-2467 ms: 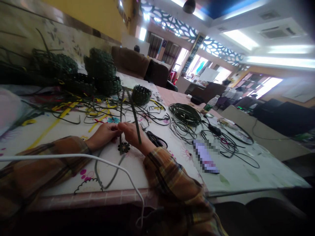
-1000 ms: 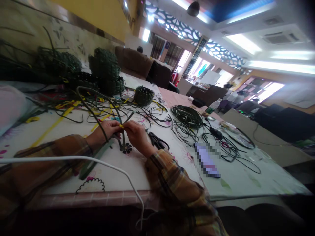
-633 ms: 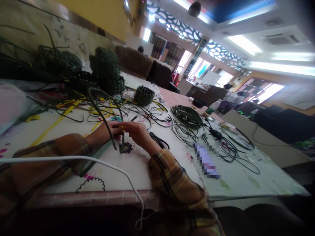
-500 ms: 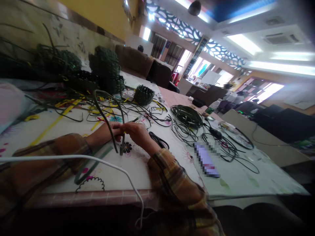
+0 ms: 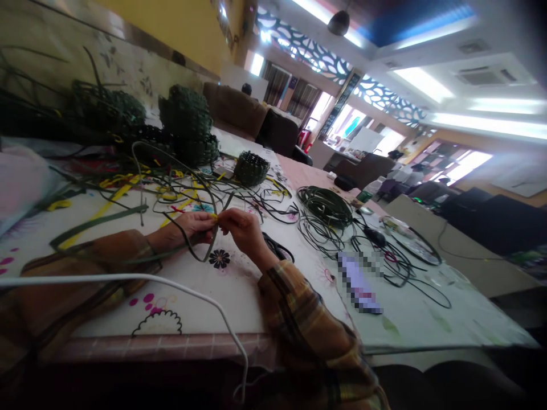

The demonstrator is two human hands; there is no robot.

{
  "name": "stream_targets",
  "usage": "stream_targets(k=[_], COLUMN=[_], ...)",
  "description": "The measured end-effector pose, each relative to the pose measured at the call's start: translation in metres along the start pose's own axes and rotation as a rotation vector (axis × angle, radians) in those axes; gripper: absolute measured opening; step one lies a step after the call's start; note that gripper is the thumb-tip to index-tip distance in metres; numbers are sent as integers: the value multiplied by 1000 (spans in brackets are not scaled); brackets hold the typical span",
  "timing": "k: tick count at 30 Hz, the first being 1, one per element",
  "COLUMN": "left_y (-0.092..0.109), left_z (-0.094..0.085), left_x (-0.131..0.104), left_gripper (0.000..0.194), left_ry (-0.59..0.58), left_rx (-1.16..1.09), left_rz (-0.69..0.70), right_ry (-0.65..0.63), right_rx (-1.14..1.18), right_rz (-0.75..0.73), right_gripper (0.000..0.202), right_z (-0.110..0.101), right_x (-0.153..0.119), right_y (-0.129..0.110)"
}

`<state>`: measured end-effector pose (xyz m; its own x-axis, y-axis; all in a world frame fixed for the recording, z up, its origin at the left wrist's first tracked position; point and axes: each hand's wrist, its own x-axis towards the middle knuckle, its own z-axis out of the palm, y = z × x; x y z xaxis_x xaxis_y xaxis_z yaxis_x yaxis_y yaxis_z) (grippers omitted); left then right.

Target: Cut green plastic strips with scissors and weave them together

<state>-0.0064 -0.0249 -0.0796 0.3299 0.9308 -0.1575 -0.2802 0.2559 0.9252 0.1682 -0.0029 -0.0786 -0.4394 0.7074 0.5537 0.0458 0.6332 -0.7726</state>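
Observation:
Both hands meet over the flowered tablecloth. My left hand (image 5: 194,229) pinches a small yellow piece (image 5: 214,217) between thumb and fingertips. Fingers of my right hand (image 5: 243,229) are closed against a dark green strip (image 5: 211,248) right beside that piece. The strip bends below the fingertips and loops out over my left forearm. What exactly lies between the right fingertips is too small to make out fully. Beyond the hands stands a small woven green basket (image 5: 251,168). Black-handled scissors (image 5: 277,246) lie beside my right wrist.
Loose green and yellow strips are spread behind my hands. Larger woven baskets (image 5: 186,118) stand against the wall at the back left. A coil of green strip (image 5: 325,205) and a blurred-out purple object (image 5: 358,283) lie to the right. A white cable (image 5: 171,283) crosses in front.
The green strip's loop has swung from upright in front of my hands to the left, over my left forearm. My right hand has shifted slightly, and the yellow piece shows more clearly.

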Motion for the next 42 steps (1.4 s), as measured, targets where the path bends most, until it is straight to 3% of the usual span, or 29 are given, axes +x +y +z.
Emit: stream_targets(k=[4,8,14,19,25,34,38,42], left_y=[0,-3,-8,-9,-4,-4,1,0], left_z=[-1,0,6,10,14,9,13,15], left_x=[-1,1,-1,-3,-7,-4,-8,-11], left_gripper=[43,50,63,60,52,43,41,34], left_ry=[24,108,174,148,208,298,338,342], left_rx=[45,91,139,156,224,316,333,331], left_rz=[-12,75,250,363,330,354,320,352], right_ry=[-55,14,121,132,55,44,-35,-198], right_rx=[-144,-318,-320,-357,-397,-411,-632,-893], right_rz=[-72,-57,-53,-61,-20,4,-103,-218], right_gripper=[12,13,13,13,12,15,19,22], right_z=[-5,0,7,6,6,14,17,17], right_x=[1,-2,-6,-5,-7,-9,-10,-10], right_y=[0,-1,-4,-5,-4,-3,-4,-6])
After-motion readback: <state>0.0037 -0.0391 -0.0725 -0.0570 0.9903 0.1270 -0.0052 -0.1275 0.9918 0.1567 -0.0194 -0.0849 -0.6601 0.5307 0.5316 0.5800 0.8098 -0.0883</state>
